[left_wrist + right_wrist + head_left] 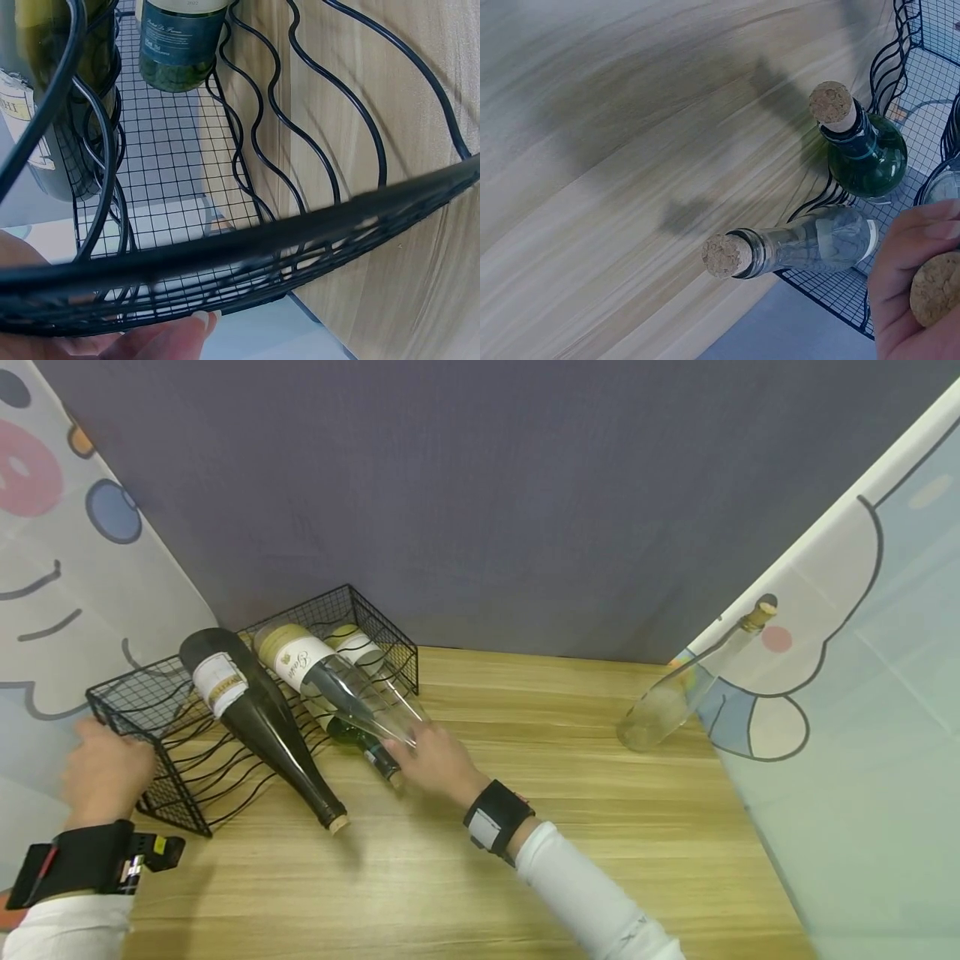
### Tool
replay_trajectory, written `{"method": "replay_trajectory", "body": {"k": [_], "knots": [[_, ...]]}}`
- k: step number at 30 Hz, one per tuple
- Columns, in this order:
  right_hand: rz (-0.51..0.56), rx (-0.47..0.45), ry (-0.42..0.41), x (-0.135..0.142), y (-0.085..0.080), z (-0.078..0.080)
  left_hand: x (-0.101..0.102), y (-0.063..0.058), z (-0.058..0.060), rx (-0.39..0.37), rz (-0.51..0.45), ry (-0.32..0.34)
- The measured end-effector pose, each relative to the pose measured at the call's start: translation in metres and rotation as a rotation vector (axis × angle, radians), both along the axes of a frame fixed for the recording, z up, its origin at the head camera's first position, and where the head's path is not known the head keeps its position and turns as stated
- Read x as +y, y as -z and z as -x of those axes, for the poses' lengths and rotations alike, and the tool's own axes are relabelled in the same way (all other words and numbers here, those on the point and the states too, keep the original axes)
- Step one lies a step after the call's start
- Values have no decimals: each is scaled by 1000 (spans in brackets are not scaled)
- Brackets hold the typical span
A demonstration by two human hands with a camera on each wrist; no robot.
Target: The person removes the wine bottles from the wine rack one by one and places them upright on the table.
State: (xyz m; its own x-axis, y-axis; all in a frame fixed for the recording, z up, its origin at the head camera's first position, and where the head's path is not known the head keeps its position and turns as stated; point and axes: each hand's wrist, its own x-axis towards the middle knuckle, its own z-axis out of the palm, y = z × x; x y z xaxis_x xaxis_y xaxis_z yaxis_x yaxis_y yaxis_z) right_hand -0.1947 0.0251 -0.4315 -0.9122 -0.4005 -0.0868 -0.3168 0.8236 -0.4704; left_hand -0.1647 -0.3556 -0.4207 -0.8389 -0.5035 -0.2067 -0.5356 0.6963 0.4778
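At the left end of a black wire wine rack [176, 789], my left hand [108, 768] grips the frame; its fingertips show under the rim in the left wrist view. My right hand [438, 764] holds a corked clear bottle [360, 689] by the neck. This bottle has a white label and lies on the upper level. Beside it a dark bottle [258, 722] slants across the rack, cork toward me. Lower down are a green bottle [870, 161] and another clear bottle [817, 244], both corked. In the right wrist view, my fingers curl around the held bottle's cork [937, 289].
A corked clear bottle [660, 714] stands alone on the wooden table [525, 710], near the right side panel [840, 827]. Behind the table rises a grey panel [495, 510]. A printed panel [45, 610] borders the left, close to the rack.
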Motion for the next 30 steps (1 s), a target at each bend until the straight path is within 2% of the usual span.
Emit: {"method": "replay_trajectory", "body": {"k": [15, 30], "knots": [[22, -24, 5, 12, -1, -3, -4, 5, 2, 11, 2, 12], [66, -68, 32, 16, -1, -7, -2, 2, 0, 13, 8, 8]]}}
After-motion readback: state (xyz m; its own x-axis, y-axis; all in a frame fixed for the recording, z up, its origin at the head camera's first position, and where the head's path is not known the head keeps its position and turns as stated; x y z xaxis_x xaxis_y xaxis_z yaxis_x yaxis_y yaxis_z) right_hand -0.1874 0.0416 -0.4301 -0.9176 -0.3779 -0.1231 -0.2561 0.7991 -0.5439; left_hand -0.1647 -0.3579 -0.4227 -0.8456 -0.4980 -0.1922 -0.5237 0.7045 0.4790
